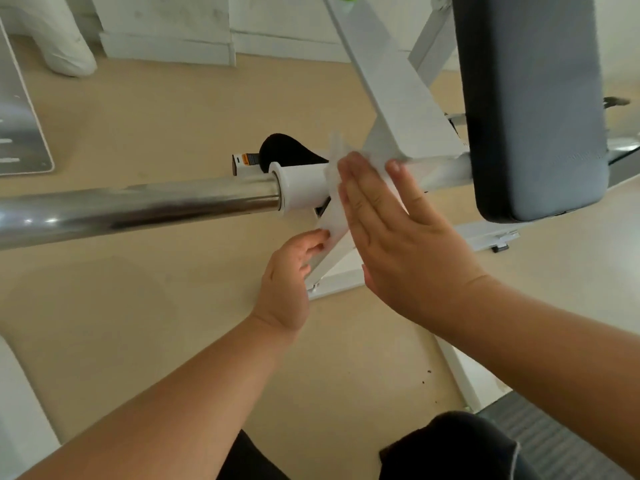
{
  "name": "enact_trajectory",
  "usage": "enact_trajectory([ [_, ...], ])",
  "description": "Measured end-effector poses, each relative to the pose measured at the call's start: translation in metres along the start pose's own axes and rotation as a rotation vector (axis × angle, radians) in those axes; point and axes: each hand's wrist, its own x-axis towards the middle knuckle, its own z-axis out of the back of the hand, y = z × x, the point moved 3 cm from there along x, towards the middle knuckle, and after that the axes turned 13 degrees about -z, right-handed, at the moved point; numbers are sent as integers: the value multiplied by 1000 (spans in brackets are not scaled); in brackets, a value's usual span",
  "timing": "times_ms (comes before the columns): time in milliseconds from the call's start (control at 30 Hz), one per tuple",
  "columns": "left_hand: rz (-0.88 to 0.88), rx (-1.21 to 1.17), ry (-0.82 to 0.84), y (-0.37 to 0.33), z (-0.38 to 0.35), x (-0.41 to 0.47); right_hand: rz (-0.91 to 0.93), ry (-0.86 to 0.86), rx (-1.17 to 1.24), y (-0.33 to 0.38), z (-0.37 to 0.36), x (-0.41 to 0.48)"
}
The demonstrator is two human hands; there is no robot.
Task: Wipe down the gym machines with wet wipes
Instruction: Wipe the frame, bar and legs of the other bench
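The bar (pixel 138 206) in front of you is bare metal, polished to a mirror gloss that carries bright streaks of light. The collar (pixel 304 188) at its end looks like smooth white plastic with a soft sheen. The frame beam (pixel 391 81) is painted white, smooth and nearly matt. The wet wipe (pixel 334 216) against it is thin white cloth, crumpled and slightly translucent. The pad (pixel 533 98) is dark grey upholstery, leather-like and matt. Your floor (pixel 138 306) is pale beige, smooth, with little shine. At its bottom right corner lies a dark ribbed mat (pixel 554 441); at the left edge, a dull-sheened metal plate (pixel 17 133).
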Motion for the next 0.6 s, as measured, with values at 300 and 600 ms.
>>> enact_trajectory([
  [300,272,-177,45,30,27,16,333,175,-42,82,-25,4],
  [600,330,-145,179,46,33,18,64,52,-53,2,2,-1],
])
